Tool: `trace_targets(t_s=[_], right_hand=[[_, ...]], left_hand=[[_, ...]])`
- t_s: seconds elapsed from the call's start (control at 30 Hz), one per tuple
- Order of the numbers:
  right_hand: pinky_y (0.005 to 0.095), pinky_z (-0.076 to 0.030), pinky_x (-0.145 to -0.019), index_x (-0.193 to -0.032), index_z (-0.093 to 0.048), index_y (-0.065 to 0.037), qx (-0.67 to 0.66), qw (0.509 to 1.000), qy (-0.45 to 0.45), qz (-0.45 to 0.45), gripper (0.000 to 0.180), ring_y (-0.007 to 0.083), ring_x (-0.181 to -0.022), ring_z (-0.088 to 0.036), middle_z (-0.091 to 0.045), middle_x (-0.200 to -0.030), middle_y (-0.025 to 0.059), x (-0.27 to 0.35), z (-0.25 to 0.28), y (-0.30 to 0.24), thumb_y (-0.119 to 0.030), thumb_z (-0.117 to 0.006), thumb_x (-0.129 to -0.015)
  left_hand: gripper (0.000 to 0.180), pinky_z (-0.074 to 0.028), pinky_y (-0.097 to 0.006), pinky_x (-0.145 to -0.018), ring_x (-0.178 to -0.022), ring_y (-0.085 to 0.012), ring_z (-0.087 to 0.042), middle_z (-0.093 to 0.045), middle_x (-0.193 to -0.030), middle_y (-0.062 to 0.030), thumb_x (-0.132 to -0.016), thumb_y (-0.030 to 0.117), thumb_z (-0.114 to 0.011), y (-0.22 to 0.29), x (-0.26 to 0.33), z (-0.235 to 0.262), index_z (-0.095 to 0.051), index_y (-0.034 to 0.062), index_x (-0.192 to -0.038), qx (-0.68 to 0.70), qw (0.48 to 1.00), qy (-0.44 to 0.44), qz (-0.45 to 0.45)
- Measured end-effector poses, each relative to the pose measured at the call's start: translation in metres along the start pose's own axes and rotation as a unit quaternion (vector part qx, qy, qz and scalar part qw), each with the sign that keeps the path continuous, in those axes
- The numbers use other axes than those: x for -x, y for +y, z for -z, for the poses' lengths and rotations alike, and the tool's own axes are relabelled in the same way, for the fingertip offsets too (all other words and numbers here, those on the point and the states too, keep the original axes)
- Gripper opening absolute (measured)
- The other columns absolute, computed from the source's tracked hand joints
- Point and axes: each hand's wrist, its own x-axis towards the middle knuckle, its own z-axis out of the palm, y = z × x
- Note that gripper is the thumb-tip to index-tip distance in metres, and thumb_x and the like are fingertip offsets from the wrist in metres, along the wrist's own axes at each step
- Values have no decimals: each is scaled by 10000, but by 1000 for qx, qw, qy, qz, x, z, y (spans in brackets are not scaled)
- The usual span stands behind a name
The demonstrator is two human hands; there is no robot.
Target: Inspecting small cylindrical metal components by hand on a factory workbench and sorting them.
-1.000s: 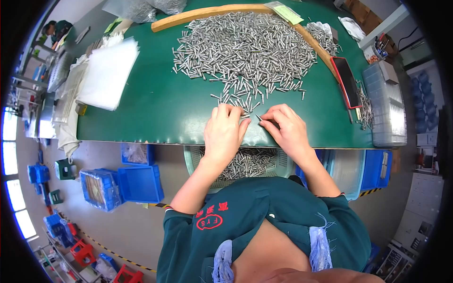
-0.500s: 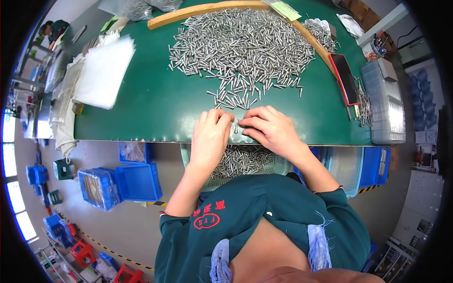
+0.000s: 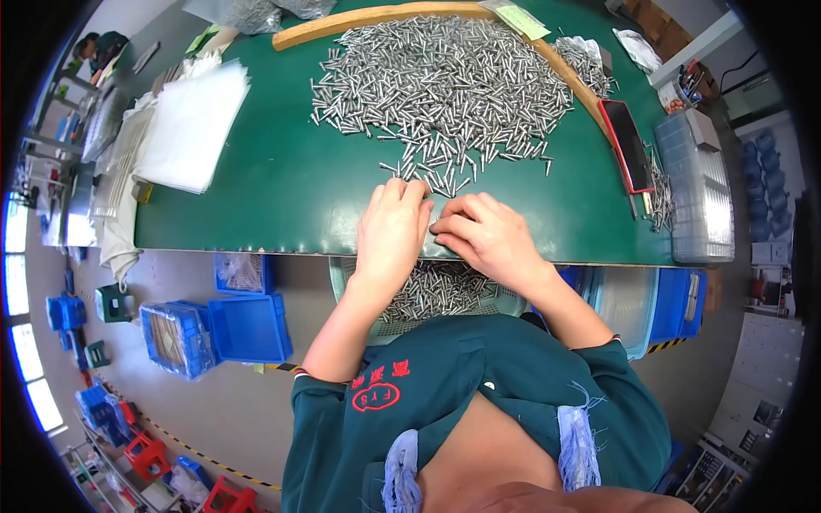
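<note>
A green table (image 3: 282, 184) with a curved far edge takes up most of the view, and a big heap of small metal pins (image 3: 445, 81) lies spread across its far half, thinning to a loose scatter toward the near edge. Both hands rest flat at that near edge, just below the scatter: the left hand (image 3: 392, 231) with fingers together, palm down, and the right hand (image 3: 481, 232) beside it, fingertips touching the left; whether either one pinches a pin underneath, I cannot tell. Below the table edge, between the forearms, a pale basket (image 3: 342, 278) holds more of the same pins. A wooden strip (image 3: 359, 19) runs along the far rim. To the left lies a stack of clear plastic bags (image 3: 192, 128); to the right a phone in a red case (image 3: 627, 144) and a clear plastic box (image 3: 697, 179). Blue bins (image 3: 250, 327) stand on the grey floor at the left, with more blue and red crates farther back near bright windows.
</note>
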Motion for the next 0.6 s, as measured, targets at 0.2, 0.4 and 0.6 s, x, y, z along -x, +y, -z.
trace_targets(t_s=[0.2, 0.4, 0.6], right_hand=[[346, -495, -711, -923, -661, -138, -13, 1000, -2, -24, 191, 203, -836, -588, -601, -953, -12, 6, 12, 12, -231, -725, -770], [377, -496, -745, -1036, -612, -100, -43, 997, -33, -50, 341, 243, -900, -591, -579, -1004, 36, -1, 20, 15, -244, -747, -757], [345, -499, -747, -1013, -652, -109, -14, 997, -54, -43, 278, 245, -919, -592, -592, -979, 44, -2, 18, 15, -217, -737, -771]], left_hand=[[120, -473, -391, -756, -873, -290, -569, -570, -898, -94, -838, 111, -644, 4, 13, 12, -612, 71, -946, 56, 994, -80, -46], [128, -471, -399, -767, -888, -291, -576, -584, -889, -103, -828, 103, -654, 8, 15, 11, -624, 57, -944, 90, 992, -84, 11], [138, -462, -414, -796, -895, -329, -561, -569, -898, -132, -816, 99, -649, 6, 18, 5, -620, 48, -941, 93, 993, -52, -46]])
